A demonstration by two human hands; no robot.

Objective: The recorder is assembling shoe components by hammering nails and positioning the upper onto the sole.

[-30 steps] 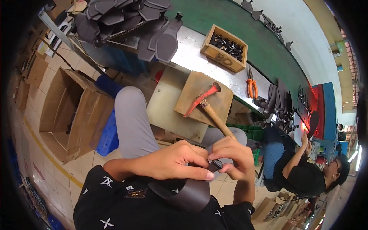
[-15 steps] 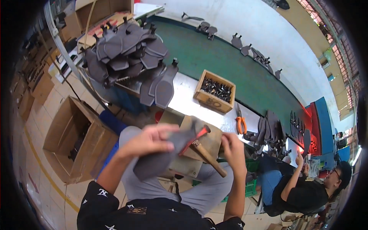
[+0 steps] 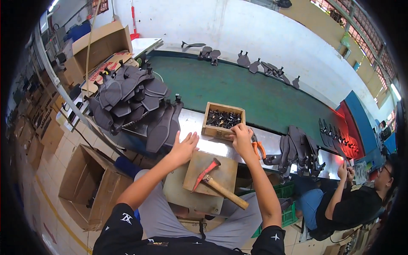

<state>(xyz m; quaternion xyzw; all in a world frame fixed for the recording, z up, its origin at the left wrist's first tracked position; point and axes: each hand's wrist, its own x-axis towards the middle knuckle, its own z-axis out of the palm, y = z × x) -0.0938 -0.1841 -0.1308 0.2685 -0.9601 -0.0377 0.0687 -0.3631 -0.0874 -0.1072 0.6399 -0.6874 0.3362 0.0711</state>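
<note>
The right hand (image 3: pixel 241 138) pinches at the wooden box (image 3: pixel 224 120) of dark fittings; the left hand (image 3: pixel 185 146), fingers spread, hovers at nine o'clock of it, over the bench (image 3: pixel 193 123).

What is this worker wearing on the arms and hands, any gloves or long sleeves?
No gloves: the left hand and right hand are bare, with no rings or watch visible. Both forearms are uncovered. The short black sleeves carry small white star-like marks near the hem.
</note>
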